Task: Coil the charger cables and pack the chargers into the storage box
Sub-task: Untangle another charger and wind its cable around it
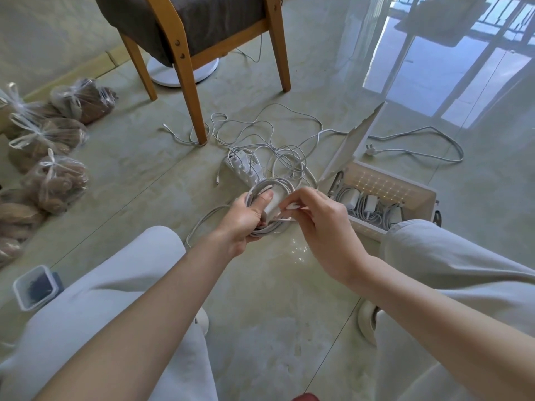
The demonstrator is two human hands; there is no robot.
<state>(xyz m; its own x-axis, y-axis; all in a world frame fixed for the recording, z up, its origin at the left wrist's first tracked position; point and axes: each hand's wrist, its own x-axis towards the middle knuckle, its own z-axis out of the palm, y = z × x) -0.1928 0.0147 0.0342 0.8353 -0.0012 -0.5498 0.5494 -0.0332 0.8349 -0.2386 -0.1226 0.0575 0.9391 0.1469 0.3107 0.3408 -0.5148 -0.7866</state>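
My left hand [247, 218] grips a white charger with its cable wound into a coil [272, 188], thumb pressed on top. My right hand [315, 218] pinches the free end of that cable [285, 219] against the coil. A loose length of the same cable [202, 224] trails on the floor to the left. Behind the hands lies a white power strip [241, 167] with chargers plugged in, amid tangled white cables [286, 157]. The storage box [417, 195] stands open at the right, lid [353, 143] tilted up, with several coiled chargers [370, 208] inside.
A wooden armchair [199, 39] stands at the back, one leg among the cables. Tied plastic bags [55, 180] line the left side. A small clear container [36, 286] sits by my left knee. A plug and long cord [414, 151] run behind the box.
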